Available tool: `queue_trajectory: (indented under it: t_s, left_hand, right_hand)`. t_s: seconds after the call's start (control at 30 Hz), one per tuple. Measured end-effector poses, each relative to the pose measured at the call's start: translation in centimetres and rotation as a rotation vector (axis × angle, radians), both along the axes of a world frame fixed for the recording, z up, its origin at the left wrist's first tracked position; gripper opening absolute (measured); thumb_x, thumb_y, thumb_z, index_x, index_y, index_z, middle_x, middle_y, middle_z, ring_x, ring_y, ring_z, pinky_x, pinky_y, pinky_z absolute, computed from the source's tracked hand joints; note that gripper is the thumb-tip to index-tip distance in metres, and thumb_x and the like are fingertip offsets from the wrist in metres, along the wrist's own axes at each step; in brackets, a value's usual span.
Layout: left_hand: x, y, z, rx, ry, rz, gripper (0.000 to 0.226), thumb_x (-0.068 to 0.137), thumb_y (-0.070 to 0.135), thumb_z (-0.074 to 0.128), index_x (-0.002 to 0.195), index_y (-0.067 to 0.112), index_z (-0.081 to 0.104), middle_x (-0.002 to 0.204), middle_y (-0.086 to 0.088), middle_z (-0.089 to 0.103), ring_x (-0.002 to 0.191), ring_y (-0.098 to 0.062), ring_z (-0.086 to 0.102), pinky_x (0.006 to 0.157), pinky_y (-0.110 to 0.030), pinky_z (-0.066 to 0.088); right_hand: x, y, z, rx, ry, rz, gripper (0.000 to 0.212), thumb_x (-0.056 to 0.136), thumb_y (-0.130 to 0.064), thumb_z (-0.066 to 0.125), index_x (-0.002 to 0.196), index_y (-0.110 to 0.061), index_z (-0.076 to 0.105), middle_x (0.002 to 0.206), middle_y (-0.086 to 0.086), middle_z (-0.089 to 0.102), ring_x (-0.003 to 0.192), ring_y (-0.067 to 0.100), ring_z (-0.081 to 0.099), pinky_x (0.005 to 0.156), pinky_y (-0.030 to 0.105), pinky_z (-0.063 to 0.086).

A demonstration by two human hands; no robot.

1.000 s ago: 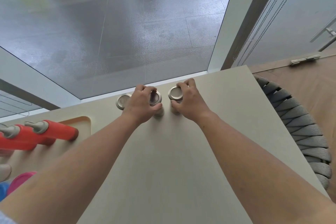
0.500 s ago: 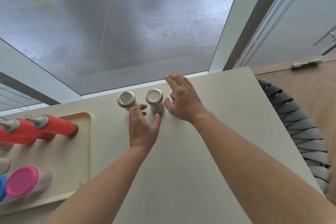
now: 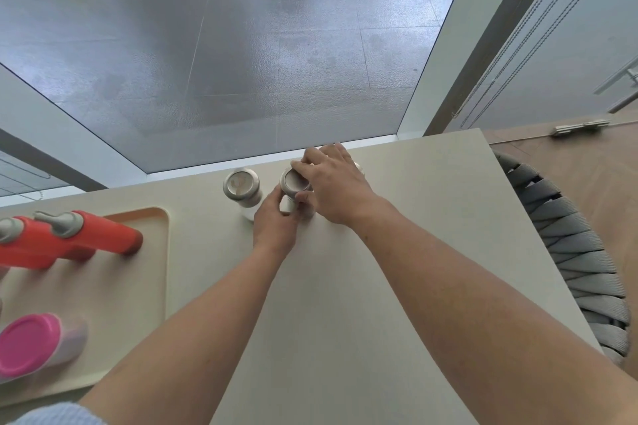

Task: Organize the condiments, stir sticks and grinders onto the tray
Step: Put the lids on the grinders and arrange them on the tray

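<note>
While our left hand (image 3: 276, 228) clamps its grip round the body of the middle grinder (image 3: 293, 183) at the far edge of the desk (image 3: 448, 190), our right hand (image 3: 340, 186) pinches that grinder's cap, hiding most of a third grinder (image 3: 359, 167). Just beside stands the left grinder (image 3: 240, 185), untouched. Toward the desk's left edge, the tray (image 3: 131, 286) carries two red bottles (image 3: 103, 238) and a pink-lidded jar (image 3: 34, 345).

Both forearms were bare, from the lower edge of the frame up to the left hand (image 3: 274, 228) and the right hand (image 3: 340, 188). At the lower left corner a pale blue sleeve (image 3: 58, 416) (soft and a little fuzzy, by its look) showed on the left arm
</note>
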State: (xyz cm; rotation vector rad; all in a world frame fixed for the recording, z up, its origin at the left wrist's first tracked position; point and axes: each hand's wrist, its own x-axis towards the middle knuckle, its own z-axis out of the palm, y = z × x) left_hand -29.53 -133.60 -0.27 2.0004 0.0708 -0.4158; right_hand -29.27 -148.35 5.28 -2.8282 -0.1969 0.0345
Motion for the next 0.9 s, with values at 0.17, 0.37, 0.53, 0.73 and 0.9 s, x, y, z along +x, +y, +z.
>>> queue_trajectory:
  t_s: [0.17, 0.37, 0.53, 0.73, 0.9]
  left_hand:
    - [0.0, -0.1, -1.0, -0.016, -0.055, 0.003, 0.024, 0.089, 0.020, 0.069, 0.102, 0.039, 0.064, 0.101, 0.006, 0.071, 0.071, -0.004, 0.066, 0.065, -0.018, 0.045]
    - [0.5, 0.6, -1.9, 0.055, -0.058, -0.032, 0.019, 0.087, 0.034, 0.070, 0.104, 0.037, 0.064, 0.097, 0.006, 0.072, 0.078, -0.016, 0.069, 0.070, -0.033, 0.050]
    - [0.8, 0.7, -2.3, 0.126, -0.084, -0.047, 0.026, 0.086, 0.044, 0.067, 0.111, 0.042, 0.062, 0.096, 0.007, 0.071, 0.081, -0.016, 0.066, 0.075, -0.037, 0.052]
    - [0.2, 0.5, -2.2, 0.123, -0.093, -0.006, 0.010, 0.084, 0.030, 0.068, 0.091, 0.035, 0.062, 0.096, 0.015, 0.068, 0.080, -0.018, 0.067, 0.071, -0.032, 0.047]
    - [0.2, -0.3, -1.7, 0.049, -0.108, -0.028, 0.031, 0.084, 0.019, 0.071, 0.108, 0.036, 0.060, 0.099, 0.012, 0.069, 0.080, -0.011, 0.069, 0.068, -0.020, 0.045]
  right_hand:
    - [0.0, 1.3, -0.2, -0.040, -0.038, -0.150, 0.062, 0.082, -0.063, 0.069, 0.117, -0.011, 0.063, 0.119, 0.003, 0.051, 0.128, 0.028, 0.040, 0.125, 0.048, 0.007]
    - [1.2, 1.6, 1.9, -0.179, 0.111, -0.157, 0.084, 0.077, -0.077, 0.063, 0.132, -0.014, 0.055, 0.132, 0.007, 0.048, 0.135, 0.033, 0.036, 0.124, 0.054, 0.002]
    - [0.7, 0.8, 1.4, -0.130, 0.132, -0.147, 0.071, 0.079, -0.071, 0.066, 0.131, -0.022, 0.060, 0.131, 0.001, 0.049, 0.135, 0.031, 0.036, 0.124, 0.054, 0.006]
    - [0.7, 2.8, 1.4, -0.156, 0.114, -0.302, 0.085, 0.073, -0.081, 0.062, 0.123, -0.013, 0.064, 0.125, 0.003, 0.054, 0.135, 0.031, 0.036, 0.124, 0.052, 0.006]
    - [0.6, 2.8, 2.3, -0.221, 0.190, -0.268, 0.082, 0.079, -0.082, 0.055, 0.131, -0.018, 0.060, 0.136, 0.006, 0.047, 0.141, 0.033, 0.029, 0.123, 0.057, 0.001]
